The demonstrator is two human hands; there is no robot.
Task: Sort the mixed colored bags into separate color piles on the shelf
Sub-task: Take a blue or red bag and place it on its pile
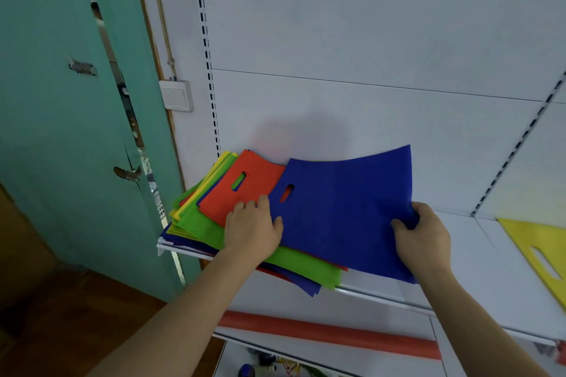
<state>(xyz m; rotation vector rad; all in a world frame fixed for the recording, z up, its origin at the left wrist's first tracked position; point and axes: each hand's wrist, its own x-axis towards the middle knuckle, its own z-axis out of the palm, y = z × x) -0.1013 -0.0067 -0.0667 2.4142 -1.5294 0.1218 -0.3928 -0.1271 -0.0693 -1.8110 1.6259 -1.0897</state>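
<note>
Keep your left hand pressed flat on the mixed pile of coloured fabric bags at the white shelf's left end while your right hand, pinching the flat blue fabric bag's edge, draws it rightward, clear of the pile.

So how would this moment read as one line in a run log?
right hand: grips blue bag | left hand: rests on mixed pile | yellow bag: apart, right on shelf

no readable text, labels, brands or numbers, bags and shelf all unmarked
</note>
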